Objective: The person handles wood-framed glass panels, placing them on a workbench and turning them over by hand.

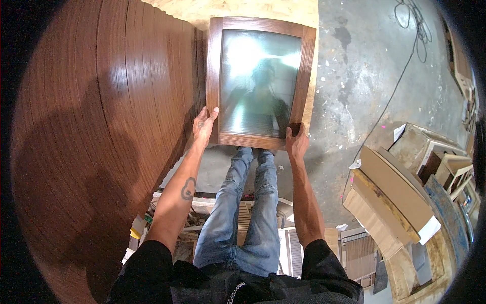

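Observation:
A brown wood-framed glass cabinet door [258, 141] is held out in front of my legs, its glass pane reflecting bright light and a dark figure. My left hand [203, 126] grips the frame's left side near the lower corner, thumb on the front face. At the lower right corner, my right hand [297, 141] is closed round the frame, its thumb also on the front. The fingers behind the frame are mostly hidden on both sides.
A tall stack of brown wood-grain panels [116, 101] rises close on my left. Pale board [187, 10] lies beyond the door. On the right, a dark cable [390, 104] crosses the grey concrete floor [349, 91], near cardboard [400, 190] and wood scraps.

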The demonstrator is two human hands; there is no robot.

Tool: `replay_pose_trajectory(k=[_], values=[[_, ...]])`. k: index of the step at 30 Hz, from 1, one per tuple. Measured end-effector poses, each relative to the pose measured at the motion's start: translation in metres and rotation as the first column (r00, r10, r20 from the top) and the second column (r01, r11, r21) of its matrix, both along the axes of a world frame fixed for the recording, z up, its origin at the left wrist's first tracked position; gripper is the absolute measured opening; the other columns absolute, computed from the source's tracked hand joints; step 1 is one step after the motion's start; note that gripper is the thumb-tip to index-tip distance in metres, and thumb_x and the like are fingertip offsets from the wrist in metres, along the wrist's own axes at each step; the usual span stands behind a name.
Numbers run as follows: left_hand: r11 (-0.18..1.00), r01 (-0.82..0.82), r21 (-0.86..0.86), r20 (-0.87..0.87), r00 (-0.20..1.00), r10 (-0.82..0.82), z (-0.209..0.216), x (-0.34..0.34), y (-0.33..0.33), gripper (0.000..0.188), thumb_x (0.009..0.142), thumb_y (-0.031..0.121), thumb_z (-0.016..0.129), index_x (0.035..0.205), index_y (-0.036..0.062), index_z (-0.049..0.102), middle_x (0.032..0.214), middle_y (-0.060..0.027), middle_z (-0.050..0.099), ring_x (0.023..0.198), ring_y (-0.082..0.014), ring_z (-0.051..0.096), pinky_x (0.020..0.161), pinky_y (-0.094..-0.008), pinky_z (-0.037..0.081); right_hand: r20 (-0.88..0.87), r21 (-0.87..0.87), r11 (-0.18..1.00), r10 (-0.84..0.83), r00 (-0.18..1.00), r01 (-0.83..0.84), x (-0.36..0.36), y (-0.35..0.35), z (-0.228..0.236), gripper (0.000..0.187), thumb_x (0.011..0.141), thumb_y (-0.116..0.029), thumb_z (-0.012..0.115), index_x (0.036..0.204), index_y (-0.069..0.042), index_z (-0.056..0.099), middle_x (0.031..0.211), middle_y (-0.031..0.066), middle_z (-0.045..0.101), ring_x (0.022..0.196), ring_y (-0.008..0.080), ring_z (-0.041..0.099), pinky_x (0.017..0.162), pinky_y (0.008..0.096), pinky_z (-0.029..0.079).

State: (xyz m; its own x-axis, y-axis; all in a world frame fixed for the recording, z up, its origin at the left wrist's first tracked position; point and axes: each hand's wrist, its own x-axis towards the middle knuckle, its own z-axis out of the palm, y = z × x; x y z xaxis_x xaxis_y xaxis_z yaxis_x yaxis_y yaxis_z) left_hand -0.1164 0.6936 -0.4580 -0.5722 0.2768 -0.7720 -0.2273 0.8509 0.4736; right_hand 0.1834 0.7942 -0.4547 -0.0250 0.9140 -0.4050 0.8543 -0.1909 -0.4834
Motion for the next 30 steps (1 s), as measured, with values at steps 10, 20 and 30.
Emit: replay_pose_trajectory(k=[10,20,30], values=[[0.918,0.307,-0.252,0.081,0.952,-0.296,-0.01,0.01,-0.055,0.096,0.075,0.065,0.063,0.142,0.0017,0.035,0.142,-0.0207,0.04,0.132,-0.0323,0.038,0.109,-0.0393,0.031,-0.115,-0.333,0.927,-0.224,0.968,0.175,0.026,-0.03,-0.017,0.061,0.076,-0.037,0.073,0.119,0.004,0.055,0.098,0.0226,0.066,0.092,0.0345,0.065,0.081,0.0399,0.05],[0.952,0.156,-0.264,0.054,0.988,-0.147,0.013,0.019,-0.039,0.098,0.075,0.064,0.065,0.139,-0.0053,0.037,0.143,-0.02,0.039,0.133,-0.0292,0.037,0.11,-0.0371,0.029,-0.226,-0.406,0.909,-0.201,0.953,0.095,0.037,-0.017,-0.016,0.046,0.077,-0.036,0.075,0.098,0.003,0.063,0.085,0.0096,0.066,0.079,0.018,0.06,0.071,0.0313,0.048],[0.817,0.568,-0.096,0.218,0.813,-0.54,0.089,0.086,-0.226,0.061,0.09,0.053,0.046,0.123,0.0022,0.054,0.118,-0.025,0.058,0.114,-0.0365,0.054,0.097,-0.0415,0.041,-0.128,-0.627,0.645,0.467,0.875,-0.436,0.121,-0.083,-0.076,0.043,0.088,-0.035,0.062,0.117,-0.004,0.056,0.094,0.0085,0.062,0.086,0.0231,0.059,0.072,0.0379,0.047]])
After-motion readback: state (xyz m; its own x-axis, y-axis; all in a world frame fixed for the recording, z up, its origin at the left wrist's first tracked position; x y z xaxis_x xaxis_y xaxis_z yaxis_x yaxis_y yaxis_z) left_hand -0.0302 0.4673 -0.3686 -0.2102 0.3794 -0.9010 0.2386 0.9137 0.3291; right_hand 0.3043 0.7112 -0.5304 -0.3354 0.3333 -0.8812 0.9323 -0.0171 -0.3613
